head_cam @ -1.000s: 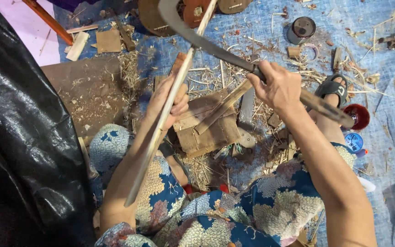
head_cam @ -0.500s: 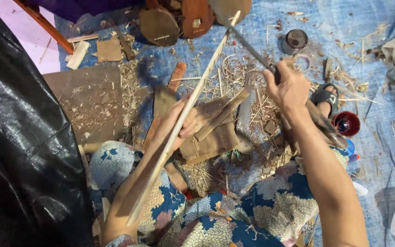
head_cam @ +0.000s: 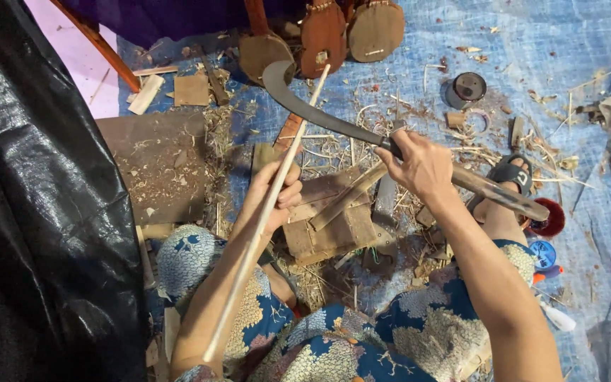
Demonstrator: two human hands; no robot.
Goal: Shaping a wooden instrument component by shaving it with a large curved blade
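My left hand (head_cam: 271, 197) grips a long thin pale wooden strip (head_cam: 291, 145) that runs from my lap up and away over the floor. My right hand (head_cam: 420, 164) holds a curved dark knife (head_cam: 305, 105) by its long wooden handle (head_cam: 500, 192). The blade's hooked end lies close to the strip's far tip. Under both hands sits a worn wooden chopping block (head_cam: 330, 219) with flat sticks on it, ringed by shavings. My knees in blue patterned cloth are at the bottom.
A blue tarp (head_cam: 532, 49) covers the floor. Round wooden instrument bodies (head_cam: 351, 32) lie at the top, a small dark tin (head_cam: 465, 88) to their right. A brown board (head_cam: 160, 166) lies left, black plastic sheeting (head_cam: 30, 212) beyond it. My sandalled foot (head_cam: 507, 177) and a red cup (head_cam: 549, 219) are right.
The knife has swung back down into view, its blade now crossing near the strip's tip. My left hand has kept its hold on the strip. The view has shifted slightly downward.
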